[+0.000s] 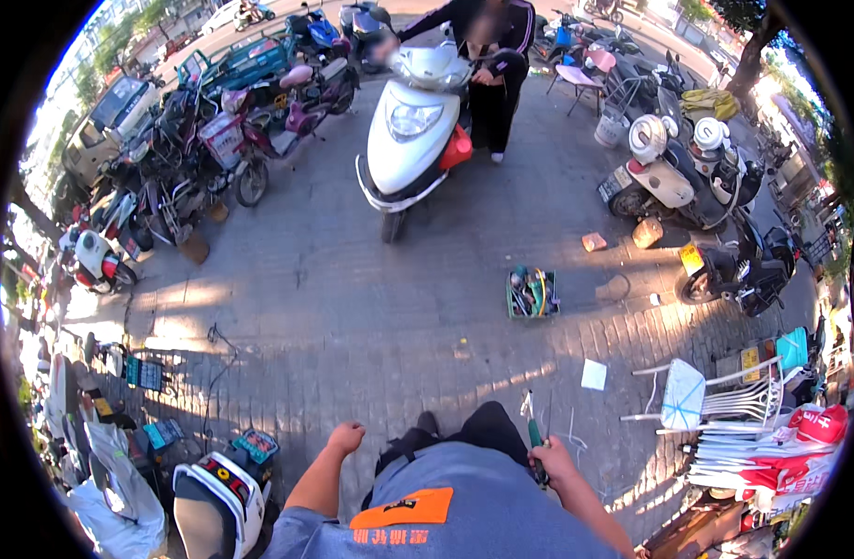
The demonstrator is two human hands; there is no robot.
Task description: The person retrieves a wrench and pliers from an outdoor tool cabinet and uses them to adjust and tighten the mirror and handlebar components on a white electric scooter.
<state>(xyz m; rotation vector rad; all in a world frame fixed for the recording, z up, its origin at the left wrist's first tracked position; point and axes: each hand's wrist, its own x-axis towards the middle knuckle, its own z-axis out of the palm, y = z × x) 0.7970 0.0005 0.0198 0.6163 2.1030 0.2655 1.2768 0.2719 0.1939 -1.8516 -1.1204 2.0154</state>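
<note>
My right hand (551,456) is closed around a green-handled tool (534,431) with a slim pale metal end pointing forward. A thin dark rod stands up beside it; whether it belongs to the same tool I cannot tell. My left hand (346,436) hangs at my other side, its fingers curled in a loose fist with nothing visible in them. Ahead, a white scooter (404,140) faces me. A person in dark clothes (488,88) is at its handlebar, one hand near the grip.
A green tool crate (532,293) full of tools sits on the pavement ahead, right of centre. Parked scooters (292,116) line the left; a cream scooter (664,177) and black motorbike (748,270) stand right. A white chair (685,393) lies nearby. A white-and-black scooter seat (213,512) is close at left.
</note>
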